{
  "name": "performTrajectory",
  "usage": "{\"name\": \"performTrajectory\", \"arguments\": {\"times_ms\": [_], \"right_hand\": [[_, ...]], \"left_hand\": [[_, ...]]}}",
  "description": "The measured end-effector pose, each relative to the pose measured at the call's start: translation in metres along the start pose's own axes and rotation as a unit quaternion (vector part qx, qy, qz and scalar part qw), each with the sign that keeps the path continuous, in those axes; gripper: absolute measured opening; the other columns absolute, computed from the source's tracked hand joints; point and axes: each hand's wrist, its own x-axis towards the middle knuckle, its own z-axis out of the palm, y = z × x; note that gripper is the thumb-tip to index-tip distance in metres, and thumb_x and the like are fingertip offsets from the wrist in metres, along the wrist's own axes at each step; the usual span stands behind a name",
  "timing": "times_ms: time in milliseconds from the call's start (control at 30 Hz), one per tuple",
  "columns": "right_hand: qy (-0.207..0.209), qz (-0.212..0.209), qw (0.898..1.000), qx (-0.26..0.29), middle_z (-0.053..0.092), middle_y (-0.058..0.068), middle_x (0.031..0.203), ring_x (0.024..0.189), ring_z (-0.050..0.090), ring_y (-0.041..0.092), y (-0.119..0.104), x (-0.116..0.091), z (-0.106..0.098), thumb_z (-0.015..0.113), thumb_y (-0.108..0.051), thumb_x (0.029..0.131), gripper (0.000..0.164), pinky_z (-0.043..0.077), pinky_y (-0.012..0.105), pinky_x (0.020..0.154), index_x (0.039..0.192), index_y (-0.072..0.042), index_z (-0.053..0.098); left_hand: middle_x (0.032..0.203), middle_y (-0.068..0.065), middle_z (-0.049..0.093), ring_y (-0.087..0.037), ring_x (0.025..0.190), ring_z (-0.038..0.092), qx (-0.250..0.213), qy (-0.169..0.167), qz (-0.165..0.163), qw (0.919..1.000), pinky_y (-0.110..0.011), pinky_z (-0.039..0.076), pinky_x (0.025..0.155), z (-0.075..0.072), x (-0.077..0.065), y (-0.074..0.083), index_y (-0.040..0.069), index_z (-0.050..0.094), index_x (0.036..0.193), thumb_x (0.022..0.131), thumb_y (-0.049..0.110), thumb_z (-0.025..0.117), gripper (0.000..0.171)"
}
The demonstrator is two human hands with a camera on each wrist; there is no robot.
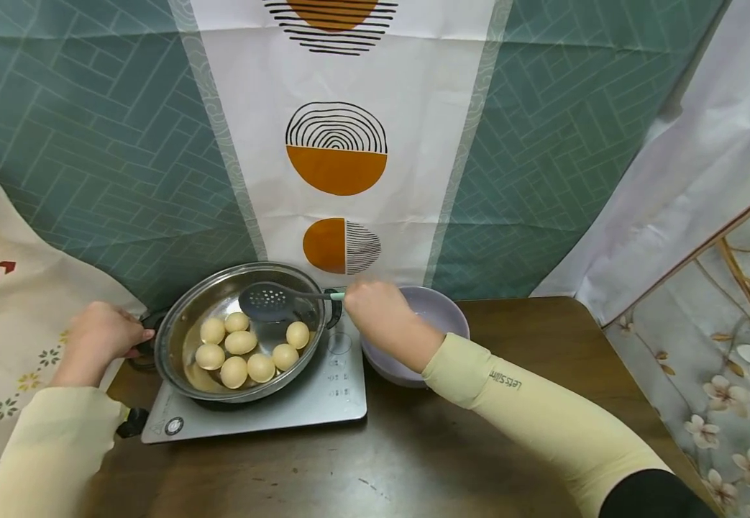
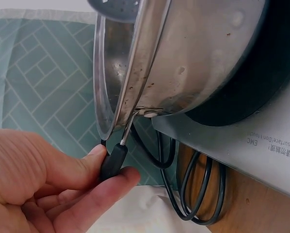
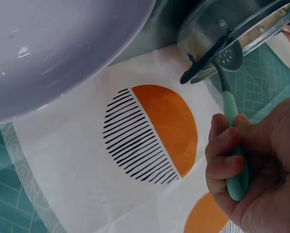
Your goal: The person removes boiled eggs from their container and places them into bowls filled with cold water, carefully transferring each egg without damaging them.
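Note:
A wide steel pan sits on a flat silver induction cooker, with several pale peeled eggs lying in liquid inside it. My left hand pinches the pan's black side handle between thumb and fingers. My right hand grips the green handle of a slotted spoon, its fingers curled round the grip. The spoon's dark perforated head hangs over the far right part of the pan, above the eggs. Nothing lies in the part of the spoon head that shows.
A lilac bowl stands right of the cooker, partly behind my right hand. Black cable loops hang by the cooker's edge. Patterned cloth covers the wall behind the brown wooden table. Floral fabric hangs at the right.

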Motion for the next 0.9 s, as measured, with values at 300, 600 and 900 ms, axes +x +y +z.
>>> {"name": "performTrajectory", "arguments": {"times_ms": [300, 600, 900], "right_hand": [[-0.038, 0.012, 0.999, 0.037, 0.062, 0.002, 0.069, 0.061, 0.062, 0.019, -0.002, -0.011, -0.012, 0.059, -0.004, 0.085, 0.014, 0.054, 0.034, 0.048, 0.077, -0.012, 0.067], [-0.108, 0.001, 0.991, 0.084, 0.061, 0.0, 0.069, 0.06, 0.059, 0.015, -0.007, -0.01, -0.021, 0.058, -0.007, 0.085, 0.012, 0.053, 0.029, 0.05, 0.079, -0.012, 0.067], [-0.186, 0.014, 0.967, 0.175, 0.062, -0.004, 0.073, 0.062, 0.054, 0.011, -0.013, -0.005, -0.018, 0.062, -0.01, 0.083, 0.008, 0.048, 0.023, 0.055, 0.084, -0.015, 0.068]], "left_hand": [[0.05, -0.002, 0.063, -0.014, 0.047, 0.062, -0.01, 0.008, -0.01, 0.9999, -0.047, 0.044, 0.07, 0.002, 0.005, 0.002, 0.004, 0.069, 0.064, 0.081, 0.023, 0.069, 0.025], [0.051, -0.001, 0.063, -0.015, 0.048, 0.063, -0.033, -0.001, -0.024, 0.9992, -0.045, 0.047, 0.076, 0.001, 0.004, -0.001, 0.005, 0.068, 0.064, 0.08, 0.023, 0.069, 0.024], [0.049, -0.001, 0.062, -0.014, 0.047, 0.062, -0.014, -0.005, -0.02, 0.9997, -0.052, 0.038, 0.08, 0.001, 0.0, 0.0, 0.009, 0.063, 0.056, 0.081, 0.023, 0.069, 0.029]]}}
